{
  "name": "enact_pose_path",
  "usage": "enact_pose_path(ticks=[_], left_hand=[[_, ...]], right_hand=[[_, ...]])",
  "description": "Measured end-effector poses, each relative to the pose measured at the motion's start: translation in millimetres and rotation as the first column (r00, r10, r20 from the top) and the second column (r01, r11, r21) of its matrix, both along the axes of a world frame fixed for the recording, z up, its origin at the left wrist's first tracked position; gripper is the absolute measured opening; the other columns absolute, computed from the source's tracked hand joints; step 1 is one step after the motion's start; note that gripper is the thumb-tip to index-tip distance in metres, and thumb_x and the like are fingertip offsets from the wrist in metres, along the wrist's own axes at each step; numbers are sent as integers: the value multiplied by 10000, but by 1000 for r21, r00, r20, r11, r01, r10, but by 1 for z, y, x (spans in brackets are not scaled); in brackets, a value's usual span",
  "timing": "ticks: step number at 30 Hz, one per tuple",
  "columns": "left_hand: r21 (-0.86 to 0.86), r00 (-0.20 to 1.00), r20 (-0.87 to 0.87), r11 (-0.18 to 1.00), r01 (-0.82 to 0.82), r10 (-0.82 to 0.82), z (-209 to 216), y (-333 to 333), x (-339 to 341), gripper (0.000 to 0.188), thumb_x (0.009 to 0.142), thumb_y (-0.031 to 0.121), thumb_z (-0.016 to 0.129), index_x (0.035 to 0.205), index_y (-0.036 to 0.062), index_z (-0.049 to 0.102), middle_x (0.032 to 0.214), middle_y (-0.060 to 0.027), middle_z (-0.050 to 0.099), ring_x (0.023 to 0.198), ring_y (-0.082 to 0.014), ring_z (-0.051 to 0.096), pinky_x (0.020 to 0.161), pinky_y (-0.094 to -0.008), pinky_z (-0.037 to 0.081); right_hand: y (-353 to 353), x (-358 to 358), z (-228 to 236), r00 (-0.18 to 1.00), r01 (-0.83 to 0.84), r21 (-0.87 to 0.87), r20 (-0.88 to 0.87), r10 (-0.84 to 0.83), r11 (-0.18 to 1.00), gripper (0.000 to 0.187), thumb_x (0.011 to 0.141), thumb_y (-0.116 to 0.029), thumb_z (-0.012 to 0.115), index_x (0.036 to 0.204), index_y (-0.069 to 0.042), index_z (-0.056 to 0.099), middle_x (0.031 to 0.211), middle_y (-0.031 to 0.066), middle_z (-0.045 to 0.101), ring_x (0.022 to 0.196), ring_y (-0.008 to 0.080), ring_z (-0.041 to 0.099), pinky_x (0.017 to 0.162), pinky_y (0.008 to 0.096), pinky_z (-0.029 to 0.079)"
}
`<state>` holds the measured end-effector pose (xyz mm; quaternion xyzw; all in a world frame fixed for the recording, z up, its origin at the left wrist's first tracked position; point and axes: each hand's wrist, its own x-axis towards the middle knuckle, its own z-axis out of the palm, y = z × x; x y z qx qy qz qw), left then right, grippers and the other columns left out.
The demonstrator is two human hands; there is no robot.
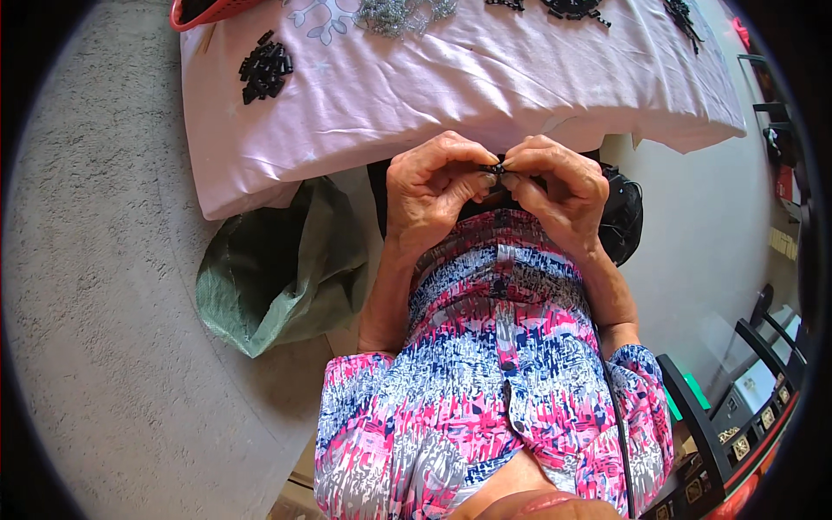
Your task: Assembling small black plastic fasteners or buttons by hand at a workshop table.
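Observation:
Both hands meet in front of my body, just off the near edge of the cloth-covered table. A small black piece (495, 168) sits between my fingertips; its kind is too small to make out. My left hand (439, 186) pinches it from the left with thumb and forefinger. From the right, my right hand (559, 182) pinches it the same way, fingertips nearly touching the left ones. On the table lies a pile of short black pieces (266, 68) at the left. Silvery wire-like pieces (403, 16) are heaped at the far middle, and more black pieces (574, 9) lie farther right.
A pink cloth (416, 95) covers the table and hangs over its near edge. Part of a red basket (204, 12) shows at the far left corner. An open green woven sack (286, 269) stands on the floor at my left. A dark chair (724, 425) is at lower right.

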<state>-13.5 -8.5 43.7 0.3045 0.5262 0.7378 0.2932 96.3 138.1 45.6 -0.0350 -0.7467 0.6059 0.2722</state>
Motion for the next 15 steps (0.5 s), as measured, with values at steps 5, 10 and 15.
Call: enact_pose_path(ticks=[5, 10, 15], left_hand=[[-54, 996, -94, 998, -9, 4, 4, -1, -1, 187, 773, -170, 640, 923, -61, 660, 878, -68, 640, 714, -105, 618, 636, -211, 515], [48, 996, 91, 999, -18, 13, -7, 2, 2, 213, 790, -143, 650, 982, -56, 673, 916, -66, 637, 752, -109, 622, 674, -218, 518], [102, 947, 321, 992, -68, 32, -12, 4, 9, 219, 839, -78, 642, 1052, -41, 674, 955, -57, 632, 817, -118, 632, 736, -217, 514]], right_hand=[[-5, 3, -5, 999, -28, -116, 23, 30, 993, 222, 726, 185, 622, 919, 77, 642, 891, 144, 650, 723, 161, 629, 633, 247, 509], [-9, -1, -8, 995, -60, -244, -93, 38, 968, 179, 782, 135, 661, 952, 79, 647, 891, 120, 664, 728, 119, 651, 626, 210, 527], [-11, -1, -7, 992, -95, -248, -99, 73, 964, 261, 764, 148, 667, 1014, 76, 647, 955, 169, 651, 762, 179, 651, 640, 253, 542]])
